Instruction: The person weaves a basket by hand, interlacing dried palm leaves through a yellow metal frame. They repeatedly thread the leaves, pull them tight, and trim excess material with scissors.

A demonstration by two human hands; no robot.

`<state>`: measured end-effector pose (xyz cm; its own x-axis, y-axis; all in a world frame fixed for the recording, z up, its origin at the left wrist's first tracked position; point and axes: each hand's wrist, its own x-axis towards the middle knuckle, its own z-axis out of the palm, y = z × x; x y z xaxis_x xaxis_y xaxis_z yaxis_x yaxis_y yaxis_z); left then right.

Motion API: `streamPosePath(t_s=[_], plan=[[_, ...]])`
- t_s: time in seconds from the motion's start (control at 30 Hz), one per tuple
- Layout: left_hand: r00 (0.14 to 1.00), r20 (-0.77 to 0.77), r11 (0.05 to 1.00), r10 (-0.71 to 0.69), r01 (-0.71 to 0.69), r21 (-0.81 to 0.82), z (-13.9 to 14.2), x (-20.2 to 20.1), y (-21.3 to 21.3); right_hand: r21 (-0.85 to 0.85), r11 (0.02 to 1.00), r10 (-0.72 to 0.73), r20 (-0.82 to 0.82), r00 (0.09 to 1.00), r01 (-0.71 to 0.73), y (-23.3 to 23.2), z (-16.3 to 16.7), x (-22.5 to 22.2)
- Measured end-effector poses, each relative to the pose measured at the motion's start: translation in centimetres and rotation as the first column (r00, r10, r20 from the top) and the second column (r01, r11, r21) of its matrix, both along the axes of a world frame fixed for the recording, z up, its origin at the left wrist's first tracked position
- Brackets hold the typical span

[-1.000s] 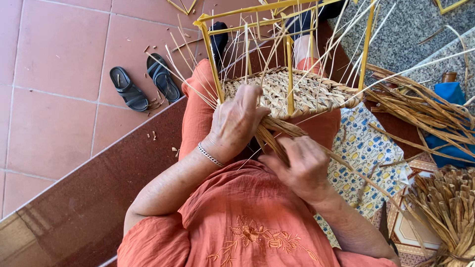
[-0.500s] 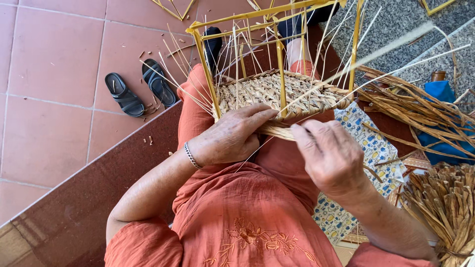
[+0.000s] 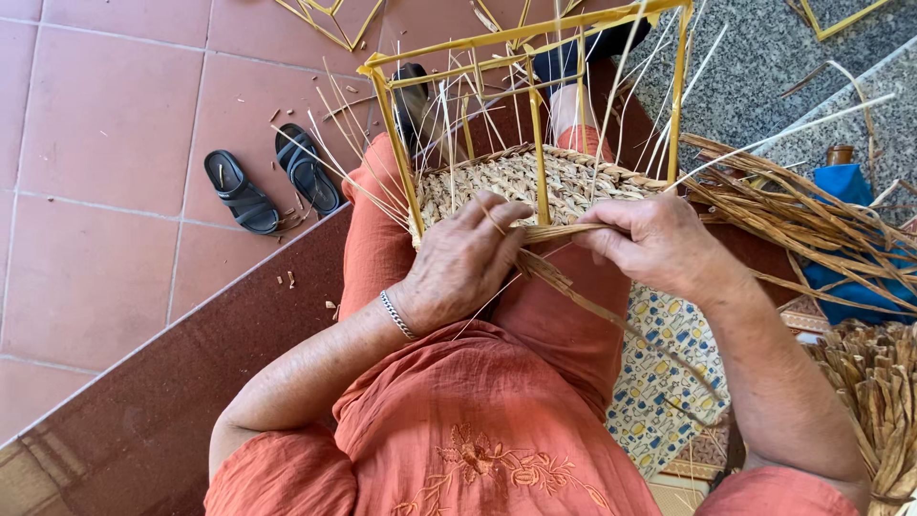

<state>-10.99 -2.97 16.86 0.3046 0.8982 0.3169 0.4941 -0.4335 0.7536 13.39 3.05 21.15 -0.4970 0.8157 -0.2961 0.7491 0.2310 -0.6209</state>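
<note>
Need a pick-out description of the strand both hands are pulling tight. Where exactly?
Start at the yellow frame on the person's lap, with its woven base. Along its near edge, the flat straw strand runs level between the left hand and the right hand. Unlike the thin upright stalks around it, it is broad, horizontal and pinched at both ends.
</note>
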Motion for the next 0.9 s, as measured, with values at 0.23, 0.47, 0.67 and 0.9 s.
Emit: streamPosePath(t_s=[0.23,0.47,0.67,0.9], plan=[[0.994,-0.103,0.968,-0.041,0.065,0.244,-0.7,-1.2,-1.2,0.310,0.950,0.074,-0.309,0.948,0.027,-3.3,-2.0,-2.9],[0.998,-0.051,0.976,-0.027,0.037,0.213,-1.5,-0.9,-0.9,0.588,0.809,0.076,-0.117,0.990,0.007,-2.4,-4.2,-3.6],[0.993,-0.059,0.988,0.103,-0.109,-0.111,-2.7,0.1,1.1,0.280,0.956,-0.016,-0.261,0.965,0.091,-4.7,-5.5,-2.4],[0.975,-0.192,0.985,0.109,-0.132,-0.111,-2.8,0.7,2.6,0.708,0.697,0.007,-0.164,0.986,0.113,-5.8,-5.3,-0.7]])
